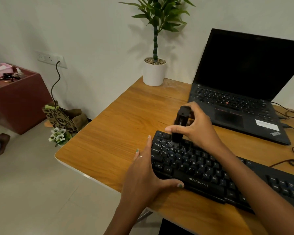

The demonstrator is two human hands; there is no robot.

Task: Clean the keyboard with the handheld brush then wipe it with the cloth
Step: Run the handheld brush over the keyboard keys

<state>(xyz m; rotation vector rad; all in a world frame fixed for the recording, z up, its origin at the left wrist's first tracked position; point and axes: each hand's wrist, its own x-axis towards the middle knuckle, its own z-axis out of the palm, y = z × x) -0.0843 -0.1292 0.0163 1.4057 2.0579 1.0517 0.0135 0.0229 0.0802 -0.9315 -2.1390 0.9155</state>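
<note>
Head view: right hand point(196, 128) grips the boxy black brush point(180, 123) upright on the matte keyboard point(199, 182); flat left hand point(145, 175) steadies its end.

One keyboard point(202, 170), one brush point(179, 124), one laptop point(241, 92), one potted plant point(154, 72), two hands: left hand point(146, 177), right hand point(197, 126).

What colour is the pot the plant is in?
White. The pot shows in the head view, at the desk's far corner.
</note>
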